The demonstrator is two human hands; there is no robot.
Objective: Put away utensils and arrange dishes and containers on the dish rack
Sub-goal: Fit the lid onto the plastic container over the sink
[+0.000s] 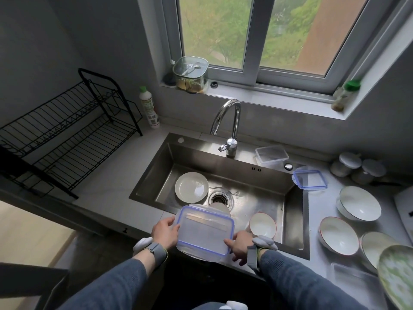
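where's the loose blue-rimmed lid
In the head view, the loose blue-rimmed lid lies right of the sink, just in front of the empty clear container.

You stood at a grey stone counter [107, 166] under plain grey walls [67, 36]. Ahead of you a white-framed sliding window [252, 41] let in soft daylight, with green trees and a reddish-brown wall outside. Below it ran a pale window sill [268, 97]. A steel sink [263, 198] was sunk into the counter, its curved chrome tap [230, 121] at the back edge. At your lower left you could see light wooden flooring [26, 233].
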